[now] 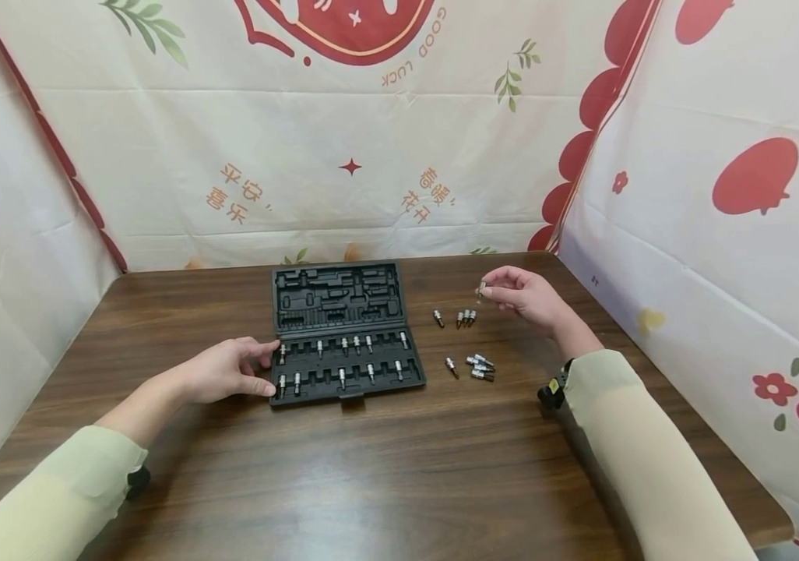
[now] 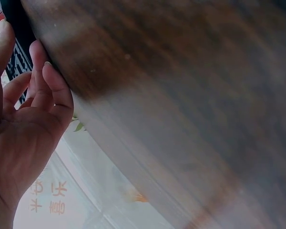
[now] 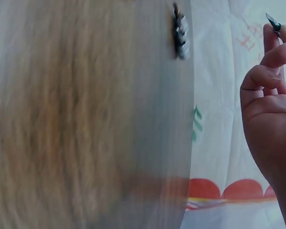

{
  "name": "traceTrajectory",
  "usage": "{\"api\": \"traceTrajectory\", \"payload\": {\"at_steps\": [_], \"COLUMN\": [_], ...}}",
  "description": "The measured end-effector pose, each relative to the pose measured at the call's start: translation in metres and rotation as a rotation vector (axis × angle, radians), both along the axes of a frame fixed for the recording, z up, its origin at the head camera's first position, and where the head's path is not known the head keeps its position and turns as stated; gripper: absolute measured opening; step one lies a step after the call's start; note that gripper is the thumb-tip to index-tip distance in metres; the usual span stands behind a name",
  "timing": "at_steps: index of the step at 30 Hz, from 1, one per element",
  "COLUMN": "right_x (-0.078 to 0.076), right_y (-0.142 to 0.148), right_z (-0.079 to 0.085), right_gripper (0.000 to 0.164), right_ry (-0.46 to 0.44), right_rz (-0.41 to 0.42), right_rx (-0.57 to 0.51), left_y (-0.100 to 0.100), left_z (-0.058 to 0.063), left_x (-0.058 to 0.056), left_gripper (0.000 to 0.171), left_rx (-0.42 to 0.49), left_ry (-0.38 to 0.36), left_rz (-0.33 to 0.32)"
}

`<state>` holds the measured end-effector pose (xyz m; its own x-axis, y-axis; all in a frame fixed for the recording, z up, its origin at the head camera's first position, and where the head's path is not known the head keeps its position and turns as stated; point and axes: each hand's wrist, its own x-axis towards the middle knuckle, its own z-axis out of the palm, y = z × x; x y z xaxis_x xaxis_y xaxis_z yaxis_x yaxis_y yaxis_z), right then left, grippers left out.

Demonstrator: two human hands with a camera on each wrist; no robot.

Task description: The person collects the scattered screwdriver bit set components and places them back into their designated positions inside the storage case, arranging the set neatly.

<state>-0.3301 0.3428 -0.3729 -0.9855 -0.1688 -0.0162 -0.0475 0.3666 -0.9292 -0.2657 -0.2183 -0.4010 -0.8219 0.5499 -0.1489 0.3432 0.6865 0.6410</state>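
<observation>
An open black bit case (image 1: pixel 339 335) lies on the table, with several silver bit sockets (image 1: pixel 343 379) standing in its lower half. My left hand (image 1: pixel 227 370) rests against the case's left side, thumb and forefinger spread along the edge. In the left wrist view, that hand (image 2: pixel 31 114) has its fingertips right at the black edge. To the right, my right hand (image 1: pixel 526 298) pinches one bit socket (image 1: pixel 480 290) between thumb and fingertips above the table. Its dark tip (image 3: pixel 272 21) sticks up past the fingers in the right wrist view.
Loose bit sockets lie right of the case: a far group (image 1: pixel 466 318) with a single one (image 1: pixel 438 318) beside it, and a nearer cluster (image 1: pixel 481 366) next to another single one (image 1: pixel 452 367). Printed cloth (image 1: pixel 301 156) hangs behind the wooden table (image 1: pixel 399 475) and along its sides.
</observation>
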Motion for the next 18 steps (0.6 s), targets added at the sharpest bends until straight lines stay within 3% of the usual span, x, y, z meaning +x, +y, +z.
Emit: {"api": "traceTrajectory", "payload": {"at_steps": [12,18], "right_x": [0.004,0.008], "right_y": [-0.037,-0.054], "right_z": [0.008,0.014], "right_gripper": [0.021,0.024], "right_ry": [0.04,0.045], "right_rz": [0.083,0.124], "right_rx": [-0.098,-0.059], "left_y": [0.0,0.0], "left_z": [-0.002,-0.001], "left_x": [0.0,-0.002], "left_gripper": [0.092,0.092], "left_rx": [0.001,-0.003], "left_ry": [0.01,0.031], "left_rz": [-0.002,-0.007]}}
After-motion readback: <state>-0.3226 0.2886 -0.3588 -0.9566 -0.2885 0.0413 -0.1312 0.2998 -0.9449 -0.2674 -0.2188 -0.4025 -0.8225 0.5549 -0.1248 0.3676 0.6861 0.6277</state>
